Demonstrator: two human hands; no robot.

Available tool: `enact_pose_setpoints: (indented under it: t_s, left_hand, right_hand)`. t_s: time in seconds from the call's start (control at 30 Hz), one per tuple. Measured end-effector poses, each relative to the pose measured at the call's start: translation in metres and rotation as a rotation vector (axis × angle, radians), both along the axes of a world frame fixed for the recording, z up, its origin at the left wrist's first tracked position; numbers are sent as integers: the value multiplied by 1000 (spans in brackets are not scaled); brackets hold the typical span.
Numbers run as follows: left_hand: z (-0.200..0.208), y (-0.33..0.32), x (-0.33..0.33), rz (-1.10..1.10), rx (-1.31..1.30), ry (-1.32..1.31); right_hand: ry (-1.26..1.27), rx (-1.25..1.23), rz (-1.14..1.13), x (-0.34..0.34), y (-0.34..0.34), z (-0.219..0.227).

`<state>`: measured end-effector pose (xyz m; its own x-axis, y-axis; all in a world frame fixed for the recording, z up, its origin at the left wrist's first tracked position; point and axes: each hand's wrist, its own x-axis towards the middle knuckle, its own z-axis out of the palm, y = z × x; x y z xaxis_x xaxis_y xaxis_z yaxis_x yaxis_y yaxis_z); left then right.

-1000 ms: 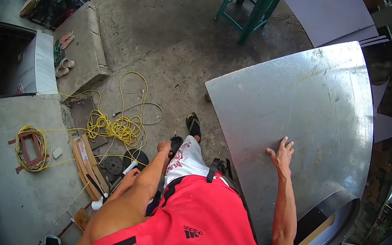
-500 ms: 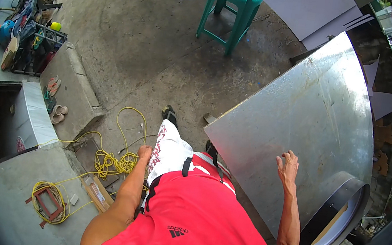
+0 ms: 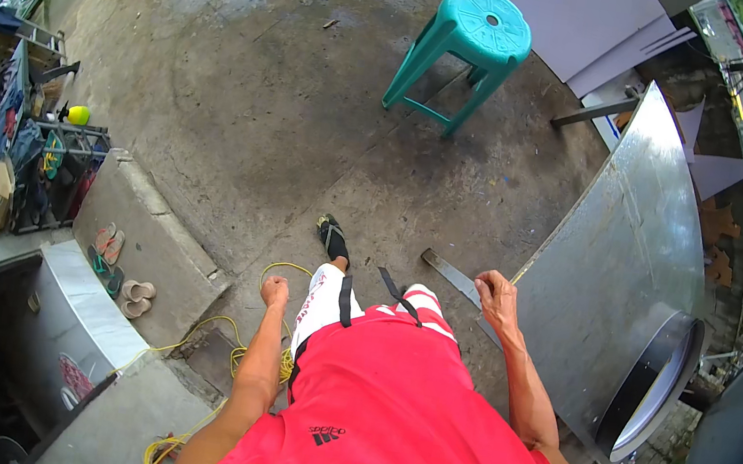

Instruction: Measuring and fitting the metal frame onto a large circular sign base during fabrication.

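Note:
My left hand [image 3: 274, 290] hangs beside my white shorts with its fingers curled in, and nothing shows in it. Loosely bent, the fingers of my right hand [image 3: 497, 299] are partly apart and hold nothing I can see. This hand is just off the near-left edge of a large grey metal-topped table [image 3: 620, 257], and I cannot tell whether it touches that edge. On the table's near right part stands a round, dark-rimmed metal ring [image 3: 617, 409]. Below my left hand, a yellow cord [image 3: 226, 321] runs in loose coils over the ground.
A teal plastic stool [image 3: 483, 29] stands ahead on the stained concrete. Pale sheets [image 3: 554, 16] lie at the far right. At left are a low concrete step [image 3: 139, 199] with sandals [image 3: 134, 298] beside it, and a cluttered rack [image 3: 65, 180]. A metal bar [image 3: 451, 274] sticks out by the table.
I have stepped and turned, so the table sits farther right and the stool lower in view. My right hand has come off the tabletop area toward its left edge, fingers more bent.

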<state>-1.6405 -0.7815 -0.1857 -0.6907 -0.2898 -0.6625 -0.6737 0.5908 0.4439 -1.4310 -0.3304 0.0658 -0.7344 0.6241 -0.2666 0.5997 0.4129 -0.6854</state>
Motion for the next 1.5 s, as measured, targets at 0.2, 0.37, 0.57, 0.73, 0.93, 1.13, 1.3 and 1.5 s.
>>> enact_pose_setpoints:
  t_s: [0.2, 0.37, 0.57, 0.73, 0.93, 1.13, 1.3, 1.5]
  left_hand:
    - [9, 13, -97, -255, -84, 164]
    - [17, 59, -173, -241, -92, 123]
    - [51, 106, -268, 6, -7, 126]
    - [61, 124, -333, -272, -174, 36]
    - [28, 142, -453, -397, -230, 29]
    - [39, 186, -665, -547, -223, 21]
    - [123, 283, -871, -18, 182, -47]
    - [164, 414, -1096, -276, 286, -12]
  right_hand:
    - [14, 50, -46, -56, -5, -7]
    - [-127, 119, -130, -95, 18, -52]
    - [-111, -62, -172, -196, 86, -93]
    - [18, -61, 5, -330, 147, -54]
    - [70, -3, 97, -517, 186, -21]
    - [-116, -274, -72, -685, 211, -13]
    - [-220, -368, -132, -770, 246, -18]
    - [-423, -634, -464, -852, 315, -41]
